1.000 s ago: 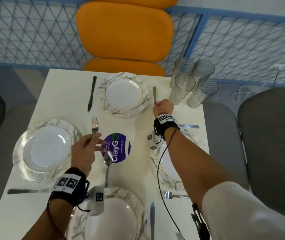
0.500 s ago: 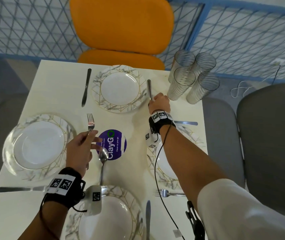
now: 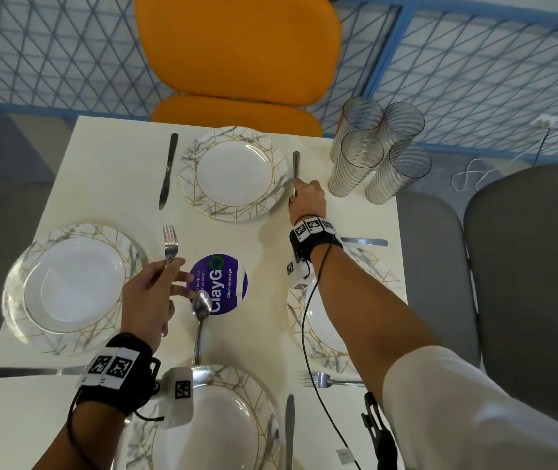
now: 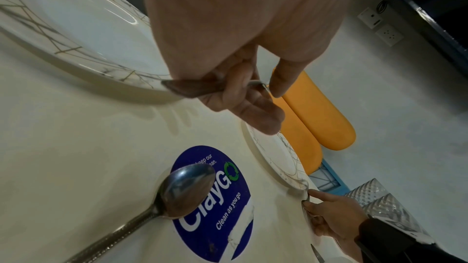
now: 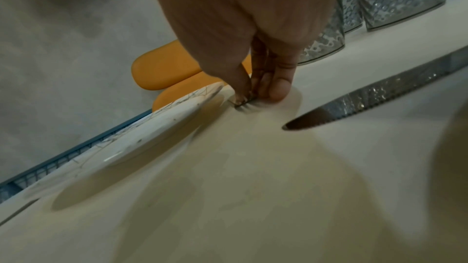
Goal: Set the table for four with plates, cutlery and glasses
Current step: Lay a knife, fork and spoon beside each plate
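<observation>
- Head view: the left hand (image 3: 150,296), left of centre, pinches the handle of a fork (image 3: 170,242) whose tines point toward the top of the frame, just right of the left plate (image 3: 67,286).
- The right hand (image 3: 306,200), upper centre, has its fingers closed round a second fork (image 3: 296,164) lying just beside the right rim of the far plate (image 3: 233,173); the handle end points up the frame.
- A spoon (image 3: 200,320) lies at centre, its bowl overlapping the lower edge of a round purple sticker (image 3: 226,283) on the white table (image 3: 108,171).
- Four ribbed glasses (image 3: 377,147) stand bunched in the upper right, near the table's corner.
- A near plate (image 3: 237,432) at the bottom and a right plate (image 3: 321,337) under the right forearm each have cutlery beside them; a knife (image 3: 168,171) lies left of the far plate.
- Left wrist view: thumb and fingers (image 4: 243,95) clamp the fork's handle at upper centre, above the table; the spoon (image 4: 177,191) lies at lower centre over the sticker (image 4: 222,197).
- The right hand (image 4: 329,215) shows at lower right, holding cutlery by the far plate (image 4: 278,155).
- Right wrist view: fingertips (image 5: 277,89) at upper centre press together on the fork's tines (image 5: 243,104), which touch the table just beside the far plate (image 5: 142,143); a knife blade (image 5: 367,97) lies at right, glasses (image 5: 375,7) at upper right.
</observation>
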`<state>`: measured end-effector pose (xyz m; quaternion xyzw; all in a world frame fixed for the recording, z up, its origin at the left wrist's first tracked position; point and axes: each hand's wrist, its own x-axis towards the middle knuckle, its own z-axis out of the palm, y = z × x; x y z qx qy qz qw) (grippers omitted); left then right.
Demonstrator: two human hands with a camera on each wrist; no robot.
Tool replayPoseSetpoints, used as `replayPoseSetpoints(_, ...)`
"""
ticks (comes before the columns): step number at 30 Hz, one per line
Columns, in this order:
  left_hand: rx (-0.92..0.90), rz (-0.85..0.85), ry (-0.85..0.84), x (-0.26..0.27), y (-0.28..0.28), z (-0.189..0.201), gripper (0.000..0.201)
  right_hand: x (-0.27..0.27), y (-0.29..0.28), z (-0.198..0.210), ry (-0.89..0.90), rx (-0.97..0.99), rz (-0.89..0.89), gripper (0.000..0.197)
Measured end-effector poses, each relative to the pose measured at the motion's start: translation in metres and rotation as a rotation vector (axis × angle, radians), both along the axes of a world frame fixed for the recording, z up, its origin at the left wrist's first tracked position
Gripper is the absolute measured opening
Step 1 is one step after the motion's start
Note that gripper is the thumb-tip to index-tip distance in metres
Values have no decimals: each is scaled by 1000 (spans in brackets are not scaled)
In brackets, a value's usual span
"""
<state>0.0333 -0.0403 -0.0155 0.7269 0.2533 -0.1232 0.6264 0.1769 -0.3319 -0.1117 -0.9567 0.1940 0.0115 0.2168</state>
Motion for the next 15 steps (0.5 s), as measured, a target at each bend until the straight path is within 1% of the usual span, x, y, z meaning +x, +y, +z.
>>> replayPoseSetpoints(6,-37,11,8,-1,-1,-2,22,1,-1,5,-4,38,-10,44)
replayPoseSetpoints(9,-74,17,16,-1,0,-3,19,-5,3,12,-40,85,-53,45)
replayPoseSetpoints(12,-108,8,30,1,2,-6,19,-15,15,30,-160,97,-122,46)
replayPoseSetpoints(13,-116,5,30,1,2,-6,19,-19,24,38,-232,137,-100,44)
replayPoseSetpoints(15,-134,-15,10,2,0,-3,21,-29,47,57,-337,300,16,36)
